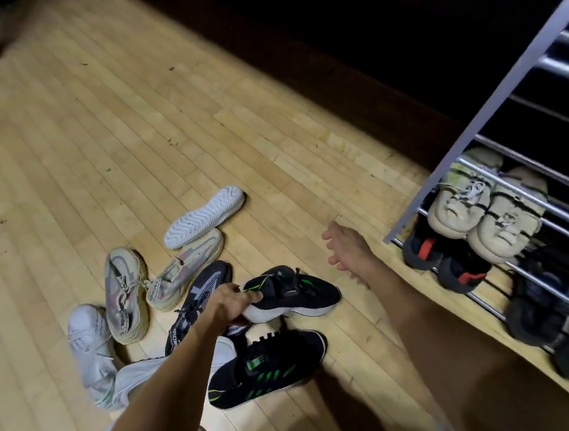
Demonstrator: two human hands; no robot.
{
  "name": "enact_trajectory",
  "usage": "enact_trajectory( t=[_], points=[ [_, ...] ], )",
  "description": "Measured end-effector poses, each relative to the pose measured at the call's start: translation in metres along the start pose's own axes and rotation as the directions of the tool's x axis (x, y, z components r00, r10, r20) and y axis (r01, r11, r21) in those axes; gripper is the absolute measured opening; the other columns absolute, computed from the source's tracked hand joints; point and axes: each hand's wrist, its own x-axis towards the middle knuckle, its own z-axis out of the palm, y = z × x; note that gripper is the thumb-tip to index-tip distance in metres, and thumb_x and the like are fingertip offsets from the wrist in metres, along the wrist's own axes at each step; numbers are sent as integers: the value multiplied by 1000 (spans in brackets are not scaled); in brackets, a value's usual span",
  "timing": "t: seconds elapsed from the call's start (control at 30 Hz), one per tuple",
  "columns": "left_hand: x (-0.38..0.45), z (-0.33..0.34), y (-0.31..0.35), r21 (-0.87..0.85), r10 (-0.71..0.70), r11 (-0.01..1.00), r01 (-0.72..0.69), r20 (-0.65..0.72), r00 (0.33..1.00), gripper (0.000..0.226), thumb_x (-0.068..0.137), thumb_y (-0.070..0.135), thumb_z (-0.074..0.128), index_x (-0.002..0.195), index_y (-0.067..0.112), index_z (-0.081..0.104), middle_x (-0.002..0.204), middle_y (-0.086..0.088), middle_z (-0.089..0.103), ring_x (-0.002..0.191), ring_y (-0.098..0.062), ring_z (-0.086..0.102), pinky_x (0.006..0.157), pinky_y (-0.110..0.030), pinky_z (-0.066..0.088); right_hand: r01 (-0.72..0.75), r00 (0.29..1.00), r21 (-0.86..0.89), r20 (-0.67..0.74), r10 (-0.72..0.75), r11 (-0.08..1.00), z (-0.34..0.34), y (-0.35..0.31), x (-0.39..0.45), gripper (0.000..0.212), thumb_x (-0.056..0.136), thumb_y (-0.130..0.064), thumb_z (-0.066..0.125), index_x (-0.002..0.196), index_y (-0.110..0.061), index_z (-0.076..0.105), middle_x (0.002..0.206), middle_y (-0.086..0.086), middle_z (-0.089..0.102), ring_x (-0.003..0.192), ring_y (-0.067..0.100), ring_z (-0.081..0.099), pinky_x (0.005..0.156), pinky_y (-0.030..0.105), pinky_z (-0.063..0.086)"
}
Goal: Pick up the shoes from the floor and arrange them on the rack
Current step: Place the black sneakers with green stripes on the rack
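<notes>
Pale wooden strip flooring [101, 135] fills most of the view, dim at the far edge where it meets a dark wall, and a metal rack with silver rails and a grey frame [495, 104] stands along the right side.

Part of the job looks done. On the rack sit a pair of cream chunky sneakers [484, 217], below them a pair of black shoes with red patches [447, 262], and further toward the near end some dark shoes [557, 321] too shadowed to make out. The upper rails in view carry nothing.

Much is left on the floor. The left hand [229, 304] has its grip closed round the heel end of a black knit sneaker with green accents and a white sole [294, 294], which seems just lifted or about to be; I cannot tell whether its sole still touches the floor. Its match, a second black and green sneaker [266, 370], lies just beside it, nearer the person. Behind the left wrist lies a black and grey mesh sneaker [197, 296]. Further left are two beige and grey lettered sneakers [127, 293], a white shoe turned sole-up [203, 216] touching one of them, and a white lace-up sneaker [86, 342].

The right hand [345, 247] hangs in the air between the pile and the rack, fingers spread, holding nothing.

By my count about seven shoes remain to be placed, so the task is perhaps a third to half complete.
</notes>
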Motion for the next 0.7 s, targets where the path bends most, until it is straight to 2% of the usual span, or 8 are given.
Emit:
enact_trajectory(
  t=[0.1,0.2,0.27,0.37,0.47,0.53,0.63,0.7],
  points=[
    [-33,-2,9,-17,27,999,-28,-55,998,35,81,31,75,87,2,57,74,-12,61,57,-24,59,52,-29,49,-2,1000,-18,-29,2,1000,-31,-3,-29,52,105,-35,20,129,-8,58,119,7,59,81,22,60,79,35,42],
    [-64,-2,20,-71,50,996,-58,-117,992,45,78,36,76,97,-1,57,73,-12,63,54,-26,61,57,-36,53,51,996,-54,-76,-55,997,-58,-13,-61,51,104,-39,21,123,-11,59,114,13,63,97,29,61,88,40,46],
    [-93,4,33,-147,86,983,-106,-138,987,40,83,30,74,99,-2,55,71,-12,61,51,-25,60,51,-31,50,107,988,-47,-108,-112,993,-71,-23,-86,46,103,-42,22,114,-16,58,108,13,63,94,30,61,91,45,48],
    [-136,24,52,-271,119,952,-141,-97,988,24,90,21,68,90,2,53,74,-9,57,59,-23,59,48,-27,54,149,979,-4,-138,-148,989,-85,-24,-120,48,99,-43,26,114,-9,57,114,18,60,95,31,59,90,48,48],
    [-172,43,65,-366,151,919,-149,-24,988,24,92,21,64,84,2,52,66,-12,53,47,-19,48,42,-24,41,129,981,27,-149,-123,991,-97,-16,-159,49,98,-41,27,113,-4,55,101,13,57,98,39,61,76,41,46],
    [-194,56,73,-396,182,904,-161,15,983,22,94,23,61,89,4,50,61,-11,48,41,-17,40,41,-21,30,119,986,51,-123,-112,992,-102,-9,-180,44,101,-39,30,106,-3,55,85,8,50,84,33,59,67,35,43],
    [-227,79,83,-434,206,884,-172,31,978,19,96,21,59,83,8,53,57,-5,46,42,-15,40,41,-21,34,127,989,109,-92,-117,986,-106,3,-205,32,102,-43,31,95,-15,46,77,2,44,79,23,53,54,27,38],
    [-248,94,89,-456,209,872,-176,23,978,17,95,20,60,82,10,57,61,-3,50,50,-14,46,48,-24,43,160,984,159,-102,-145,974,-112,8,-219,30,101,-46,32,92,-21,45,77,-1,43,75,20,50,49,26,36]
  ],
)
